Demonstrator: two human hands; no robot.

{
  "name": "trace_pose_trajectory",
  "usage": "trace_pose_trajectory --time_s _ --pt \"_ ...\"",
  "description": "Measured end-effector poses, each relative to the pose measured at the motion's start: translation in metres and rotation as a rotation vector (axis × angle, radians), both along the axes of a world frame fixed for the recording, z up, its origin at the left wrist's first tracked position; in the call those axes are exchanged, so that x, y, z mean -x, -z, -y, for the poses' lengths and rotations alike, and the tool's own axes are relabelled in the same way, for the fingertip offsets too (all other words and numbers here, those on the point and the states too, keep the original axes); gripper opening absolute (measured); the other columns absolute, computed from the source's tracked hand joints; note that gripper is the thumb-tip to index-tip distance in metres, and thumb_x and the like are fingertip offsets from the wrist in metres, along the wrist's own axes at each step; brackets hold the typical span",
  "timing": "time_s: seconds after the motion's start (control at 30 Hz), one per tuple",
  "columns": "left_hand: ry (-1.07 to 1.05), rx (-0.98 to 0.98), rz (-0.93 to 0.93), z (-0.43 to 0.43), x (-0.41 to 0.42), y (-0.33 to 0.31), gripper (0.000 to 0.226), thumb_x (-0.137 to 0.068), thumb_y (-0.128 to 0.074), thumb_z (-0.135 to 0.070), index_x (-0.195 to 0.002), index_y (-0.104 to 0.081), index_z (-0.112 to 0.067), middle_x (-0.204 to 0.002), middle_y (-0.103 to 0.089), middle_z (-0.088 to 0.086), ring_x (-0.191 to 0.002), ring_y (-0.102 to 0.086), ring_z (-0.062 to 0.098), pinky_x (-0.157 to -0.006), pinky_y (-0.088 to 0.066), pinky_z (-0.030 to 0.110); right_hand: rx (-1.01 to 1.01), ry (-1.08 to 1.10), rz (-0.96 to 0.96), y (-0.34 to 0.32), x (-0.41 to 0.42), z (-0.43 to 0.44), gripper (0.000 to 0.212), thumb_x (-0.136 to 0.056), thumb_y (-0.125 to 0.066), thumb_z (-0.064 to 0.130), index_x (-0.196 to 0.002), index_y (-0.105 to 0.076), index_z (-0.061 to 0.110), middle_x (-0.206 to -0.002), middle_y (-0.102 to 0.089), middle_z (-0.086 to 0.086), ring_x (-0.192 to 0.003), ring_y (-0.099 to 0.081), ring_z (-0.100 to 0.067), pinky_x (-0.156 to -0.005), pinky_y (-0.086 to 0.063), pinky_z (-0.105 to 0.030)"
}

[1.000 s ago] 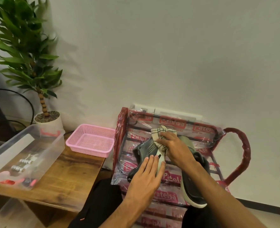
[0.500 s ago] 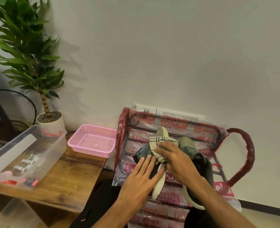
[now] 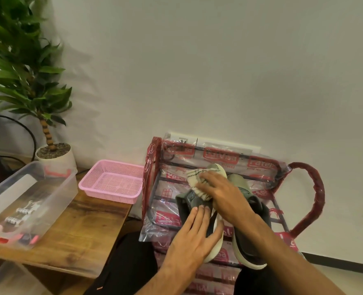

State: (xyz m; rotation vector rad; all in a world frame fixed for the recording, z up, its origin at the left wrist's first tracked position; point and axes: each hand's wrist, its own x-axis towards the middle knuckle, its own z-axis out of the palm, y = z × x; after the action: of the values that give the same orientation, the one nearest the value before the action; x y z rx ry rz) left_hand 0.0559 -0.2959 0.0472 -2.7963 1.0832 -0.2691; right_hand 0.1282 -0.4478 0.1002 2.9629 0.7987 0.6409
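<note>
We see the shoe (image 3: 187,202) lying on its side on a plastic-wrapped rack (image 3: 216,155). Its grey upper faces left and its cream sole faces right, with the toe pointing towards the wall. The left hand (image 3: 194,237) lies on it with fingers nearly straight and flat against the upper, and the thumb rests on the cream sole. The right hand (image 3: 221,194) has its fingers curled over a bunched, checked cloth (image 3: 194,179) and presses it onto the shoe near the toe.

Just to the right, touching the first, we find a second shoe (image 3: 245,241), dark inside, partly under the right forearm. Left of the rack stands a wooden tabletop (image 3: 86,226). It carries a pink basket (image 3: 112,179) near the rack and a clear box (image 3: 27,199) further left. A potted plant (image 3: 52,150) stands behind the box.
</note>
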Motion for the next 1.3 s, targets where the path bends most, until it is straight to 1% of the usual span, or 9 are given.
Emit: trace_pose_trajectory --time_s 0.07,0.23,0.37,0.53,0.7,0.83,1.03,1.17,1.3 --pt "0.017 0.014 -0.006 0.001 0.0 -0.001 0.106 -0.058 -0.089 -0.024 -0.144 -0.028 -0.01 -0.143 -0.04 0.031 -0.136 -0.036 0.042 -0.113 -0.01 0.051 -0.045 0.09 -0.007 -0.006 -0.001 0.001 0.054 -0.066 -0.081 -0.002 -0.115 -0.069 0.015 -0.129 -0.059 -0.011 -0.123 -0.053 -0.031 -0.094 -0.052 -0.048" --pt "0.019 0.128 -0.043 0.004 0.002 -0.003 0.094 -0.056 -0.088 -0.026 -0.138 -0.045 -0.013 -0.128 -0.057 0.026 -0.125 -0.053 0.036 -0.11 -0.027 0.047 0.036 -0.149 0.017 -0.004 0.015 -0.009 0.047 -0.067 -0.078 0.0 -0.111 -0.071 0.016 -0.128 -0.061 -0.007 -0.122 -0.055 -0.027 -0.097 -0.048 -0.039" --pt "-0.011 0.094 -0.018 0.002 0.003 -0.003 0.097 -0.053 -0.09 -0.023 -0.139 -0.045 -0.01 -0.134 -0.05 0.03 -0.128 -0.048 0.039 -0.11 -0.028 0.048 0.08 0.066 0.035 -0.007 0.002 0.006 0.045 -0.066 -0.085 0.009 -0.109 -0.072 0.017 -0.128 -0.061 -0.009 -0.124 -0.053 -0.028 -0.101 -0.045 -0.041" --pt "-0.001 0.117 -0.045 0.008 0.003 -0.004 0.093 -0.053 -0.091 -0.027 -0.134 -0.048 -0.013 -0.125 -0.059 0.026 -0.122 -0.055 0.036 -0.109 -0.029 0.046 0.068 -0.141 0.01 -0.006 0.012 -0.007 0.044 -0.064 -0.081 0.003 -0.105 -0.074 0.016 -0.126 -0.062 -0.009 -0.119 -0.057 -0.028 -0.096 -0.049 -0.037" --pt "0.001 0.036 -0.031 0.007 0.004 -0.005 0.096 -0.054 -0.09 -0.026 -0.136 -0.044 -0.011 -0.132 -0.053 0.029 -0.127 -0.049 0.039 -0.111 -0.026 0.048 0.082 0.052 0.006 -0.012 0.005 0.0 0.043 -0.061 -0.088 0.014 -0.102 -0.075 0.017 -0.124 -0.062 -0.01 -0.117 -0.058 -0.028 -0.094 -0.053 -0.041" --pt "0.017 0.07 -0.064 0.011 0.003 -0.004 0.099 -0.051 -0.091 -0.031 -0.135 -0.043 -0.012 -0.125 -0.06 0.026 -0.121 -0.055 0.036 -0.108 -0.028 0.047 0.073 -0.105 -0.029 -0.009 0.009 -0.007 0.044 -0.067 -0.08 0.006 -0.108 -0.072 0.018 -0.13 -0.058 -0.01 -0.122 -0.054 -0.028 -0.096 -0.049 -0.04" --pt "0.008 0.006 -0.039 0.008 0.001 -0.001 0.097 -0.05 -0.092 -0.026 -0.134 -0.045 -0.011 -0.13 -0.054 0.029 -0.124 -0.052 0.039 -0.109 -0.028 0.048 0.168 0.1 0.009 -0.014 -0.005 0.006 0.054 -0.054 -0.093 0.018 -0.104 -0.073 0.016 -0.123 -0.062 -0.013 -0.114 -0.059 -0.03 -0.092 -0.051 -0.042" --pt "0.043 0.036 -0.065 0.009 0.002 -0.002 0.093 -0.048 -0.092 -0.026 -0.131 -0.054 -0.012 -0.126 -0.058 0.027 -0.122 -0.055 0.037 -0.108 -0.029 0.046 0.2 -0.037 0.046 -0.005 0.002 -0.006 0.048 -0.059 -0.089 0.016 -0.105 -0.073 0.015 -0.123 -0.061 -0.011 -0.114 -0.058 -0.028 -0.092 -0.053 -0.039" --pt "0.009 0.036 -0.01 0.003 0.005 -0.008 0.096 -0.075 -0.076 -0.008 -0.149 -0.016 -0.01 -0.151 -0.018 0.036 -0.143 -0.015 0.046 -0.113 0.002 0.05 0.237 0.032 0.068 -0.009 -0.007 0.01 0.06 -0.053 -0.093 0.018 -0.11 -0.071 0.016 -0.125 -0.061 -0.012 -0.116 -0.058 -0.03 -0.095 -0.05 -0.042"
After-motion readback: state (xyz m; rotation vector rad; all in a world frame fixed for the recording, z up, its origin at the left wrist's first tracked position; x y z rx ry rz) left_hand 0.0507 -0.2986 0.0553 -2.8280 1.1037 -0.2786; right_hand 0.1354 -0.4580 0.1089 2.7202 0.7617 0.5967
